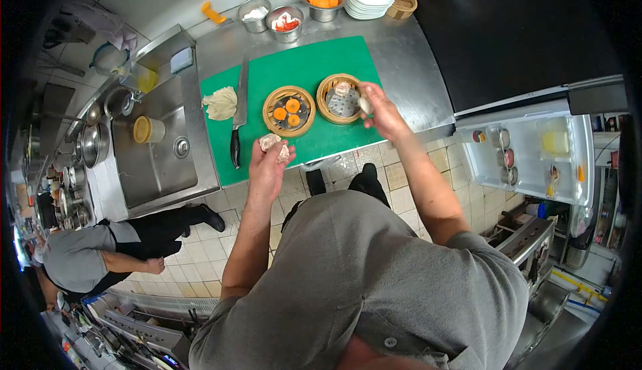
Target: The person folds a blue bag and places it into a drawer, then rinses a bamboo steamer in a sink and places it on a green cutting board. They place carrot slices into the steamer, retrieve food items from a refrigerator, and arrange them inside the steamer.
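Note:
My left hand (267,168) is closed around several pale, pinkish dumplings (270,142), just below the left bamboo steamer (309,127). In that steamer three orange carrot slices (293,106) lie on a perforated liner. My right hand (382,112) pinches one whitish dumpling (365,105) at the right edge of the other bamboo steamer (321,106). Inside this second steamer one dumpling (342,88) sits near the far side of the perforated liner (344,106). Both steamers stand on a green cutting board (334,52).
A cleaver-like knife (242,96) and a crumpled cloth (221,104) lie on the board's left. Behind stand metal bowls (323,13), white plates (368,12) and another steamer (401,14). A sink (160,182) is left, an open fridge door (528,169) right. Another person (87,253) stands at left.

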`<state>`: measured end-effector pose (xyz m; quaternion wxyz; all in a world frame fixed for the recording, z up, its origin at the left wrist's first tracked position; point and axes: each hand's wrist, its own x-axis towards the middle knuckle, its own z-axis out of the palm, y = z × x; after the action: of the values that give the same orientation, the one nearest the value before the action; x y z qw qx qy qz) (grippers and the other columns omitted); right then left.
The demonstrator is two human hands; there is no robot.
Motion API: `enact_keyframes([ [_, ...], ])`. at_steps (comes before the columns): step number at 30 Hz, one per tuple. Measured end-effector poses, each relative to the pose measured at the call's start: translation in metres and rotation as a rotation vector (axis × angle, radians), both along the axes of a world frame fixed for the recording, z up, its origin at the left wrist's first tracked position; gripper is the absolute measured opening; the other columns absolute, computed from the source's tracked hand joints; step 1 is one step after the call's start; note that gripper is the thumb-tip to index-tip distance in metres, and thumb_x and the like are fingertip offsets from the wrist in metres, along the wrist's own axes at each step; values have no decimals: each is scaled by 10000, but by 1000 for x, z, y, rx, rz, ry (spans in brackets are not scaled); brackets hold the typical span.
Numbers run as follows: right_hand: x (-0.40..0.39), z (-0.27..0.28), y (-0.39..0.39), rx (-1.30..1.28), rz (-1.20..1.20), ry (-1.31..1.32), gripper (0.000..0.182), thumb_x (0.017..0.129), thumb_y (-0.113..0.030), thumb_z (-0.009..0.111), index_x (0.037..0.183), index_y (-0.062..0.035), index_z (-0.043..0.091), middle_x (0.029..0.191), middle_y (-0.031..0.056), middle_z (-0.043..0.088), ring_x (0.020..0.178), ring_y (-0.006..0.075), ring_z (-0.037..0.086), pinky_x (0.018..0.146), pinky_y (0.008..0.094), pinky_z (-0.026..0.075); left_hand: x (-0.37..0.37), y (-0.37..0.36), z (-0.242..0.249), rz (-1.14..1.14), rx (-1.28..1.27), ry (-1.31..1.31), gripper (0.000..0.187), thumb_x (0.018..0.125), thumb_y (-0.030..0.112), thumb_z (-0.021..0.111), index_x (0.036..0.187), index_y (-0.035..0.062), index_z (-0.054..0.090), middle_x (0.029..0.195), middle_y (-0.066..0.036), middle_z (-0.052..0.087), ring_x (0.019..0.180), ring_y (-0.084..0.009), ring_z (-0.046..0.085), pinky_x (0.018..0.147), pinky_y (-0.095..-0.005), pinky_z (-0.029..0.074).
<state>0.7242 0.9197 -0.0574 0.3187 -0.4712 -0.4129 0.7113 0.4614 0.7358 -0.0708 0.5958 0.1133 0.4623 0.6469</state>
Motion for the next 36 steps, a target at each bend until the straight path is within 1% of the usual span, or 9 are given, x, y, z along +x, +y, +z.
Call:
enact_keyframes([
  [4, 18, -26, 23, -25, 103, 131, 514, 924, 46, 664, 1398, -29, 478, 1192, 85, 585, 1076, 236, 691, 871, 338, 622, -1, 0, 0, -1, 5, -1, 257, 1014, 97, 615, 1237, 78, 488, 1130, -108, 631, 1009, -258, 670, 888, -432, 559],
  [11, -5, -41, 28, 222, 169, -379, 469, 897, 6, 688, 1341, 15, 538, 959, 145, 719, 867, 285, 729, 787, 367, 606, -2, 1, 3, -16, 22, -13, 273, 1010, 96, 622, 1244, 79, 483, 1134, -114, 630, 1011, -259, 673, 888, -426, 565],
  [14, -14, -35, 21, 899, 157, -902, 450, 870, -92, 729, 1294, -26, 592, 939, 178, 728, 825, 361, 719, 790, 439, 593, 0, 0, 4, -32, 20, -7, 272, 1009, 91, 620, 1247, 74, 489, 1139, -112, 629, 1004, -253, 675, 885, -423, 567],
  [19, -21, -32, 26, 964, 382, -1192, 437, 819, -142, 733, 1241, -80, 636, 1149, 164, 678, 1129, 368, 621, 950, 451, 544, 5, 0, 3, -132, -9, 43, 337, 997, 79, 619, 1313, 50, 506, 1148, -95, 624, 972, -226, 681, 847, -402, 581],
  [23, -22, -10, 17, 867, 397, -1164, 498, 800, -107, 728, 1285, -77, 616, 1304, 172, 587, 1242, 363, 544, 982, 447, 533, 14, 1, 12, -309, -29, 293, 532, 922, 3, 669, 1414, 19, 467, 1150, -72, 611, 901, -162, 657, 730, -313, 575],
  [28, -30, 44, -29, 1002, 629, -466, 632, 760, -9, 744, 1363, -94, 573, 1364, 165, 545, 1298, 351, 519, 1081, 428, 473, 32, 16, 28, -489, 43, 581, 746, 860, -15, 708, 1469, 14, 278, 1202, -116, 578, 892, -151, 638, 668, -279, 556],
  [30, -45, 64, -48, 749, 858, -112, 669, 754, 25, 775, 1370, -120, 559, 1340, 128, 576, 1271, 317, 554, 1074, 418, 472, 34, 26, 10, -472, 113, 687, 706, 863, -7, 704, 1434, 18, 290, 1203, -122, 580, 905, -159, 647, 662, -293, 560],
  [33, -49, 47, -44, 889, 781, -218, 600, 751, 19, 759, 1313, -97, 586, 1323, 119, 593, 1309, 321, 525, 1052, 403, 485, 37, 32, 26, -446, 72, 824, 551, 887, -11, 663, 1335, 17, 344, 1159, -129, 608, 945, -173, 668, 698, -339, 574],
  [36, -41, 39, -38, 749, 719, -121, 483, 791, 2, 770, 1241, -68, 611, 1175, 70, 668, 1111, 212, 639, 883, 336, 553, 20, 39, 26, -549, 164, 477, 426, 926, -16, 624, 1296, 8, 415, 1106, -120, 631, 943, -180, 678, 760, -352, 580],
])
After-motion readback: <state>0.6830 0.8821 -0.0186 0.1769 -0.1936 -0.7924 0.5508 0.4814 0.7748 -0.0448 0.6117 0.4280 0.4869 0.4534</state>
